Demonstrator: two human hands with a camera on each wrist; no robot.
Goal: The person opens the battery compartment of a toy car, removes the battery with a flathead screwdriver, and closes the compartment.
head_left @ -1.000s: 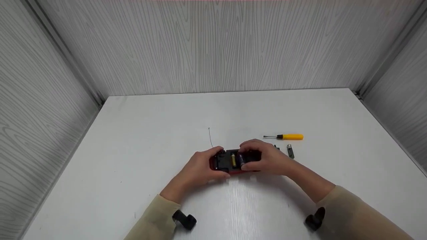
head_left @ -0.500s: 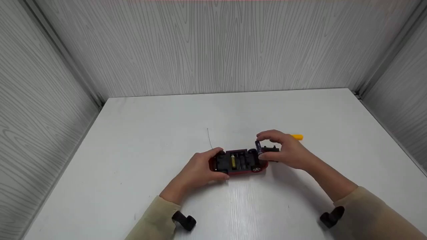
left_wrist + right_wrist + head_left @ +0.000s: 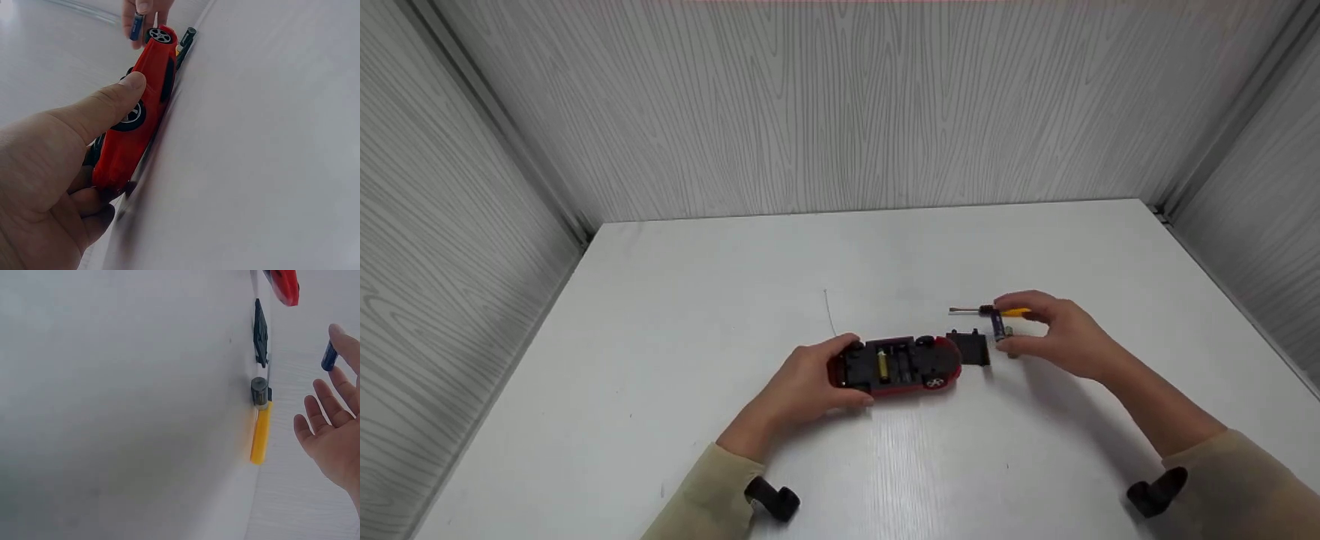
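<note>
- White laminate covers the bench (image 3: 675, 360), walled in on three sides by pale wood-grain panels, so everything small stays in plain sight on it.
- Belly-up near the middle lies the red toy car (image 3: 896, 365), its black underside and open battery bay facing the head camera; one yellow-banded cell sits in the bay with an empty slot beside it.
- Curled round the car's left end, the left hand (image 3: 810, 382) grips it with the thumb along the near flank (the left wrist view shows that thumb by a wheel), which looks meant to stop the car rolling or tipping.
- Off to the right of the car, apart from it, the right hand (image 3: 1061, 337) pinches a dark blue battery (image 3: 998, 327) upright between thumb and forefinger, the other fingers loosely spread.
- Just right of the car rests a black battery cover (image 3: 969, 348), flat on the bench, parked close, probably to stay within easy reach.
- Behind the right hand lies a yellow-handled screwdriver (image 3: 1011, 310), tip pointing left.
- Smallest, a grey battery (image 3: 259, 391) lies beside the screwdriver.
</note>
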